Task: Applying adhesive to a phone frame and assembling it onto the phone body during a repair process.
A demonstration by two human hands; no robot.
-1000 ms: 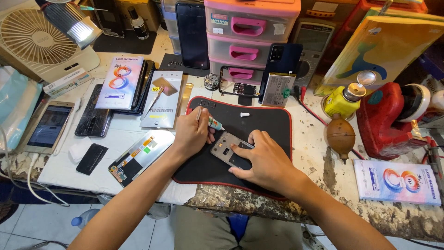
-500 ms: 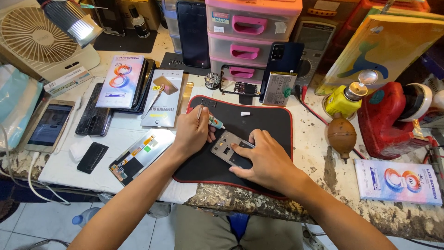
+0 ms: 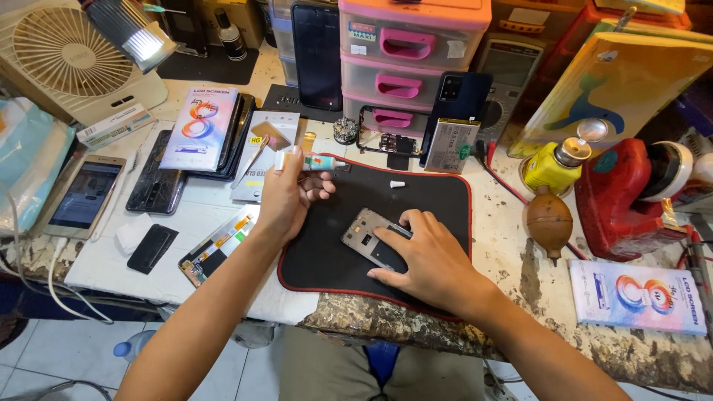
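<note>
Both forearms bare, no sleeves in view up to frame edge. Left hand [image 3: 286,194] & right hand [image 3: 429,260]: no gloves, rings, watch or wristband visible. Nails short, unpainted as far as can tell. Lap below: grey-khaki trousers or shorts, blue patch of cloth at centre, between legs. Shoes not visible.

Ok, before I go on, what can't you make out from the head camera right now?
- Phone frame: its right half lies under the right hand.
- Small glue tube: its rear end is wrapped by the left hand; nozzle tip too small to judge.
- White cap on the black mat: too small to identify surely.
</note>
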